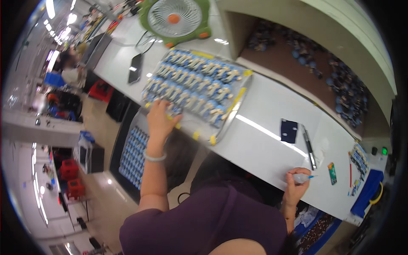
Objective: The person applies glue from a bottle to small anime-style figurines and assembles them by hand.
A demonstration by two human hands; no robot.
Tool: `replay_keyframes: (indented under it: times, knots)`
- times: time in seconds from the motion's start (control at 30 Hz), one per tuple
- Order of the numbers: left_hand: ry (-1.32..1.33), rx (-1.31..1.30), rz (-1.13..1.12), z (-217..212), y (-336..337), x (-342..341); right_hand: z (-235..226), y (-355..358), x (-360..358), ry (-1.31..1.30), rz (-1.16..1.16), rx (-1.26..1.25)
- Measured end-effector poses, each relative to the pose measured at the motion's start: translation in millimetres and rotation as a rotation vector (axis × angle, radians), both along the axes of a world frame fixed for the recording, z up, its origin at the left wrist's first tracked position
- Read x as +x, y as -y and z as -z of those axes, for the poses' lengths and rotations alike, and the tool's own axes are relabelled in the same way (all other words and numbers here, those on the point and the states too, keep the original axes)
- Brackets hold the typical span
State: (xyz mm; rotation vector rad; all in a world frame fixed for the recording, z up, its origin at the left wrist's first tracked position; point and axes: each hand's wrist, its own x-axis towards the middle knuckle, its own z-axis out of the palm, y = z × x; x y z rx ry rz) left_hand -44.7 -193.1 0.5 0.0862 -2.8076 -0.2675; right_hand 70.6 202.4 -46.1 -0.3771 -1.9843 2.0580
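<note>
Figurines (199, 83), small and blue and cream, were laid in rows on a clear tray (231, 114) on the white bench (272, 106). The tray's edges were marked with yellow tape tabs. The left hand (160, 118) was stretched out to the near left corner of the tray, with the fingers spread and laid on the figurines there; nothing was seen to be clasped in it. A pale band was worn on that wrist. The right hand (295, 183) was held at the near edge of the bench, well apart from the tray, and was closed around a small clear bottle (302, 177) with a blue tip pointing right. Just beyond that hand a dark cloth (289, 130) and a pen-like tool (309, 146) were lying on the bench, and a small green packet (332, 173) was seen to the right. A green fan (175, 19) was standing behind the tray, with a black phone (135, 68) near it. A second tray (134, 155) of blue pieces was kept below the bench, to the left.
</note>
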Motion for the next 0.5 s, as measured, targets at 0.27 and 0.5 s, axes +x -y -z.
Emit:
replay_keyframes:
  times: [0.27, 0.5]
  knots:
    - [0.044, 0.198, 0.389, -57.1, -73.9, -30.1, 3.8, -0.7, -3.3, 0.013, -0.038, -0.083]
    - [0.276, 0.004, 0.787, -44.9, -253.6, -178.6, 4.3, -1.9, -0.4, -0.048, -0.068, -0.066]
